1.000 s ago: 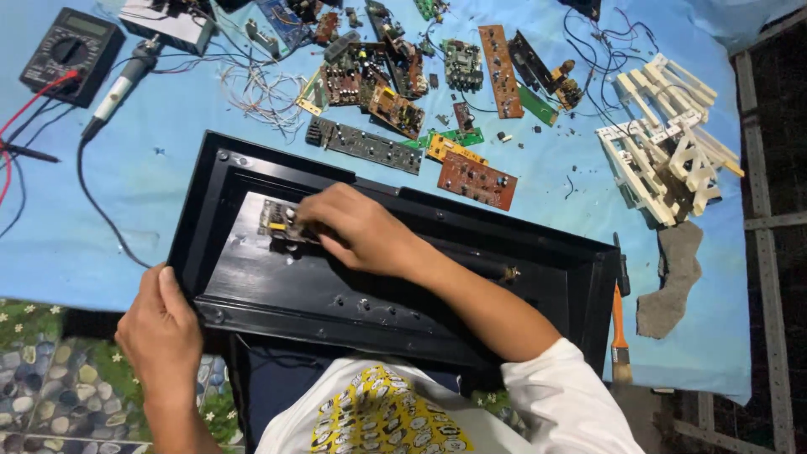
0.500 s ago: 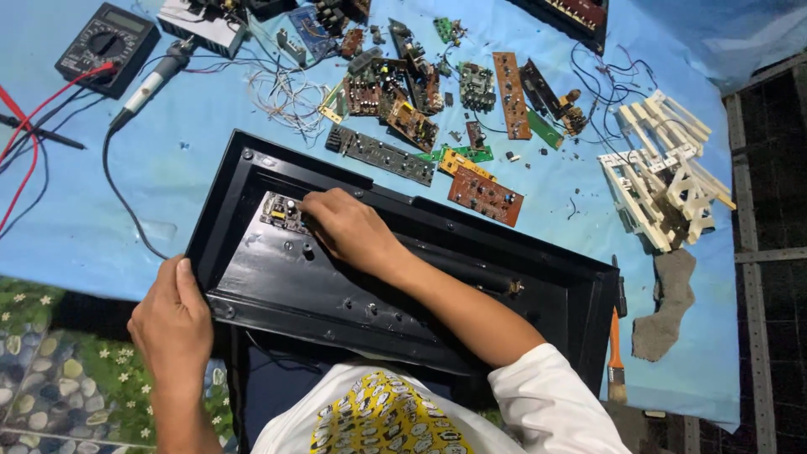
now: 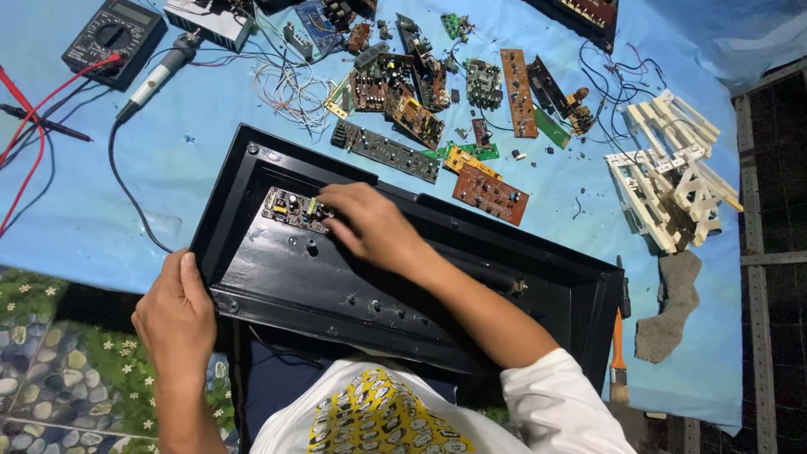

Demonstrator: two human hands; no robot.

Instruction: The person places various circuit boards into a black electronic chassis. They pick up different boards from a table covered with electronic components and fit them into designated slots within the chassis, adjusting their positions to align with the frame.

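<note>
So the small green circuit board [image 3: 296,210] sits inside the big black plastic casing [image 3: 403,286], up in its far left corner. My right hand [image 3: 370,227] is reaching in with the fingertips pinching the board's right edge. My left hand [image 3: 172,315] is clamped on the casing's near left rim, fingers curled over the edge. The casing lies flat on the counter's blue sheet [image 3: 76,210]. Beyond it there's a scatter of loose brown and green circuit boards [image 3: 437,118], a black multimeter [image 3: 118,38] far left, white plastic key frames [image 3: 672,176] on the right, and an orange-handled paintbrush [image 3: 618,353] just beside the casing's right end.
</note>
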